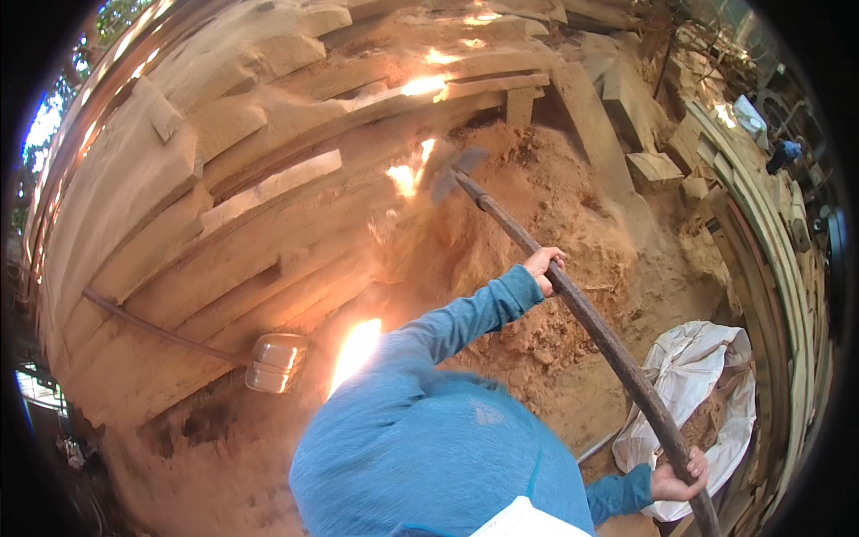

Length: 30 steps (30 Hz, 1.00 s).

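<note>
A tool with a long wooden handle slants across the view from lower right to upper middle. Its wide grey metal blade is blurred, so I cannot tell a shovel from a hoe. My left hand is closed around the handle partway up. Lower down, near the handle's end, my right hand grips it too. The blade is over the upper left side of a reddish-brown mound of loose material. Close to my right hand lies a crumpled white sack, with brown material showing at its opening.
Stacked, dust-covered boards rise along the left and far side. A second long-handled tool with a shiny metal blade leans there. Short wood blocks lie beyond the mound. Long planks line the right edge. Bright sunlight patches fall on the boards.
</note>
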### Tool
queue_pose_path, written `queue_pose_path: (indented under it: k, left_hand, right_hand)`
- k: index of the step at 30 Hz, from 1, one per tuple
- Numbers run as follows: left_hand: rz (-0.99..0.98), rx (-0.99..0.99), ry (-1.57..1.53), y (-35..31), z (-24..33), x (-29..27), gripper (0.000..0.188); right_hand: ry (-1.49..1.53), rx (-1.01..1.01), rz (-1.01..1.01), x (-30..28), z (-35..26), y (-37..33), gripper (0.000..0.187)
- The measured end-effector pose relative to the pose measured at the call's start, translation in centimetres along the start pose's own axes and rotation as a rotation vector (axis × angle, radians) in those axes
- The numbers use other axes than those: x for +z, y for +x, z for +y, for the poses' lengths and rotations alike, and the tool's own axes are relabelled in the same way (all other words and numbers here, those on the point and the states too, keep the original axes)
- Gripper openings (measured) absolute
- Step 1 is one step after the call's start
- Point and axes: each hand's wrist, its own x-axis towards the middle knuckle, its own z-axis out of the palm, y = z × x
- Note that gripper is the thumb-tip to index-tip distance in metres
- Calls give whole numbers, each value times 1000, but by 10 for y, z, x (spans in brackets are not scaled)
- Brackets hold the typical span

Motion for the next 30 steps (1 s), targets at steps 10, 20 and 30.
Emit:
queue_pose_path:
  k: [10, 20, 30]
  left_hand:
    - [34, -32, 371, 27, 10, 13, 24]
    - [97, 24, 330, -17, -2, 42, 22]
    - [-33, 260, 324, 36, 84, -2, 20]
  right_hand:
    - [-94, -62, 409, -3, 19, -59, 29]
    - [40, -95, 290, 13, -3, -54, 30]
    - [-116, 308, 399, 39, 84, -114, 17]
